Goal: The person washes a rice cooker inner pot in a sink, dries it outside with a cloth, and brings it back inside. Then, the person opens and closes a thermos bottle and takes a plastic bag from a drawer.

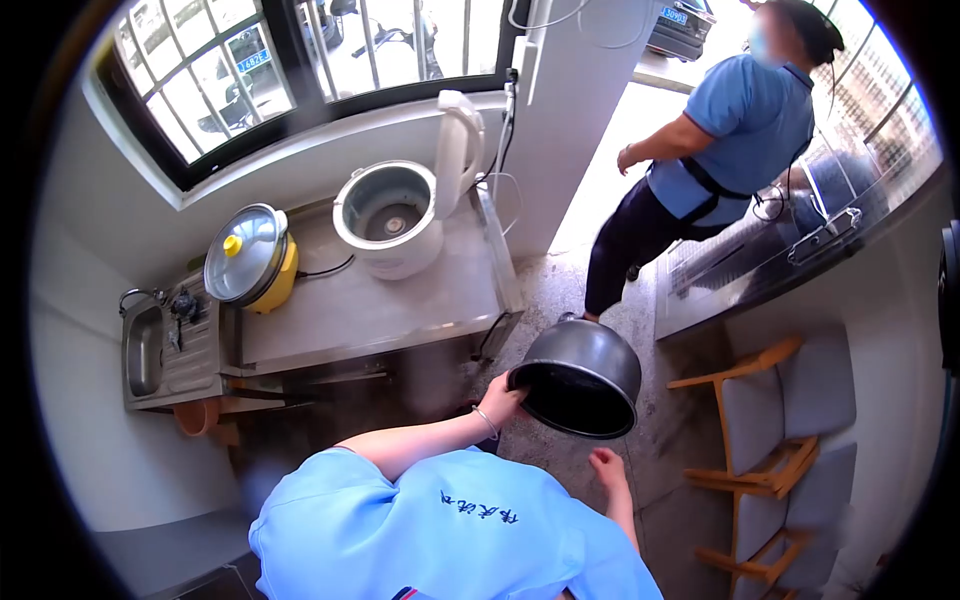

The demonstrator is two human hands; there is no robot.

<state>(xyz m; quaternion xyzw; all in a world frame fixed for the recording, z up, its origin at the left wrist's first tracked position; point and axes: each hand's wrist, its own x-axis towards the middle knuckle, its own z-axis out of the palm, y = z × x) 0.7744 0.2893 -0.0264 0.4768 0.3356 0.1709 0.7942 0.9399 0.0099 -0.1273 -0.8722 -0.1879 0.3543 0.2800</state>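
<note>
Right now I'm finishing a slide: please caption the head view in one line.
Left hand holding a tilted dark pot, right hand free, with an open rice cooker on the counter.

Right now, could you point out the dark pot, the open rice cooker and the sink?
Dark pot (596, 350): head view, on its outer side.
Rice cooker (402, 258): head view, on the front of its white body.
Sink (147, 358): head view, inside its basin.
</note>
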